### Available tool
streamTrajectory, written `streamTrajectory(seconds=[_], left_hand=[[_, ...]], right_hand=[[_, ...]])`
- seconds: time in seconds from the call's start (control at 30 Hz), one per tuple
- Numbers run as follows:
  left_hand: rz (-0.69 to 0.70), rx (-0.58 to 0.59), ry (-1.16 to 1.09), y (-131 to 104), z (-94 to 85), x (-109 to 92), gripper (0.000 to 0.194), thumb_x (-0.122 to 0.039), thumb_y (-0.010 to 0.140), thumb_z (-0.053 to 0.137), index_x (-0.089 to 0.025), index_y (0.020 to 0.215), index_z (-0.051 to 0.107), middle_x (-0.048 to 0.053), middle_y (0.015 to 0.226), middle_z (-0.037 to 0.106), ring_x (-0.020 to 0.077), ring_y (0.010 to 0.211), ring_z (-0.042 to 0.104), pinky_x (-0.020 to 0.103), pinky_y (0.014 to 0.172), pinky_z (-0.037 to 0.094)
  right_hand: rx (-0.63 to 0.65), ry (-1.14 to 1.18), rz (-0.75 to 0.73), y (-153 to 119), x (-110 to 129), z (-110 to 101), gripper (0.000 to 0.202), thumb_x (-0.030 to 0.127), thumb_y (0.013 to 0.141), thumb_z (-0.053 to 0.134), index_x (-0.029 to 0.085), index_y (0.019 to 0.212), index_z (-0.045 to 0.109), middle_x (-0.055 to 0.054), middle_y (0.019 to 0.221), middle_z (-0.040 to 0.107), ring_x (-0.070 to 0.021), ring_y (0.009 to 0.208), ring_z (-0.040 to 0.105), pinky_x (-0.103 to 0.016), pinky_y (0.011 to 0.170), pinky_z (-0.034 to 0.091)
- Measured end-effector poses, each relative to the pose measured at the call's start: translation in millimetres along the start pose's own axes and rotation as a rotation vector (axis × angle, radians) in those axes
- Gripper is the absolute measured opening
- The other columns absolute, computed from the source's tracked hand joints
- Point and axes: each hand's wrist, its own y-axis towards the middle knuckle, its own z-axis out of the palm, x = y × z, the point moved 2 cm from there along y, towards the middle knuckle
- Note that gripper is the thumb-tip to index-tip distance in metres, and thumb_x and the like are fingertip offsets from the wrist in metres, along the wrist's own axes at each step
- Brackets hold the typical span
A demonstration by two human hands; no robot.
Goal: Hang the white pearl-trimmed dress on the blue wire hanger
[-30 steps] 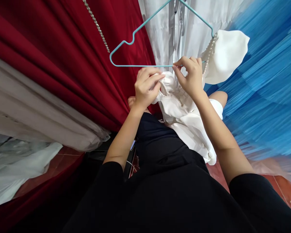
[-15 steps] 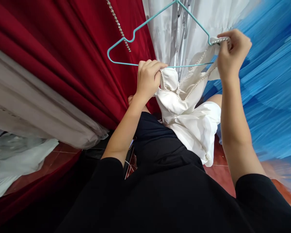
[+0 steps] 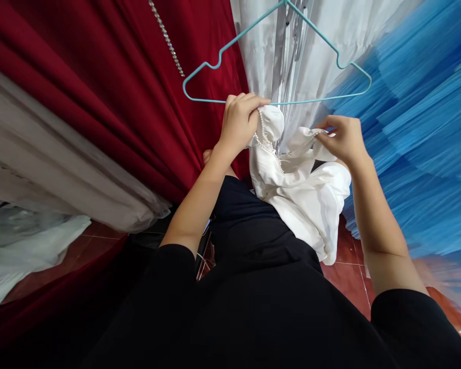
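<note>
A light-blue hanger hangs at the top centre, its right shoulder bare. Below it a white dress with pearl trim drapes over the lap. My left hand is closed at the hanger's bottom bar, gripping the upper left part of the dress; whether it also holds the bar is hard to tell. My right hand pinches the pearl-trimmed strap on the dress's right side, beneath the hanger and apart from it.
Red fabric and a beige gown hang on the left. White cloth and a metal stand are behind the hanger. Blue tulle fills the right side. Red floor tiles show below.
My right hand has moved down and left with the strap, away from the hanger's right shoulder, which now shows bare. The hanger has shifted slightly right. My left hand keeps its grip.
</note>
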Motion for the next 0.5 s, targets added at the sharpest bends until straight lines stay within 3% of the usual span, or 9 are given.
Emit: streamTrajectory(seconds=[0.1, 0.17, 0.27, 0.37, 0.5], left_hand=[[0.003, 0.008, -0.02, 0.3, 6.2, -8.5, 0.033, -0.021, 0.101, 0.041, -0.026, 0.123, 0.066, 0.007, 0.116, 0.066, 0.0282, 0.114, 0.059, 0.046, 0.11, 0.037], [0.052, -0.015, -0.033, -3.1, 7.7, -15.3, 0.033, -0.022, 0.101, 0.043, -0.03, 0.125, 0.064, 0.006, 0.121, 0.064, 0.0271, 0.116, 0.058, 0.044, 0.109, 0.038], [0.11, -0.178, -0.054, -20.7, 6.2, -17.5, 0.031, -0.022, 0.098, 0.046, -0.03, 0.122, 0.064, 0.006, 0.124, 0.061, 0.026, 0.118, 0.058, 0.043, 0.105, 0.042], [0.108, -0.378, -0.097, -53.3, 4.0, -5.1, 0.024, -0.023, 0.095, 0.048, -0.026, 0.11, 0.067, 0.007, 0.111, 0.064, 0.0253, 0.108, 0.062, 0.04, 0.095, 0.048], [-0.062, -0.501, -0.163, -85.6, 1.0, 28.3, 0.018, -0.014, 0.086, 0.052, -0.022, 0.098, 0.064, 0.002, 0.08, 0.061, 0.0192, 0.074, 0.062, 0.033, 0.068, 0.051]], right_hand=[[-0.073, -0.036, -0.093, 5.9, 35.6, 2.3, 0.024, 0.037, 0.093, 0.055, 0.034, 0.116, 0.062, -0.004, 0.117, 0.061, -0.0281, 0.123, 0.049, -0.043, 0.101, 0.043], [-0.178, -0.017, -0.137, 19.6, 52.9, 8.8, 0.026, 0.037, 0.095, 0.051, 0.035, 0.119, 0.06, -0.004, 0.117, 0.06, -0.028, 0.127, 0.045, -0.046, 0.106, 0.038], [-0.312, 0.1, -0.242, 40.1, 65.9, 28.1, 0.02, 0.028, 0.092, 0.048, 0.035, 0.107, 0.06, 0.0, 0.105, 0.063, -0.0236, 0.108, 0.053, -0.046, 0.106, 0.037], [-0.401, 0.138, -0.205, 48.1, 66.0, 42.6, 0.004, 0.029, 0.085, 0.056, 0.032, 0.088, 0.057, 0.001, 0.087, 0.061, -0.0228, 0.088, 0.053, -0.046, 0.099, 0.039], [-0.395, 0.101, -0.202, 40.7, 62.6, 41.9, 0.01, 0.037, 0.09, 0.053, 0.028, 0.089, 0.058, -0.001, 0.091, 0.062, -0.0232, 0.092, 0.055, -0.047, 0.103, 0.038]])
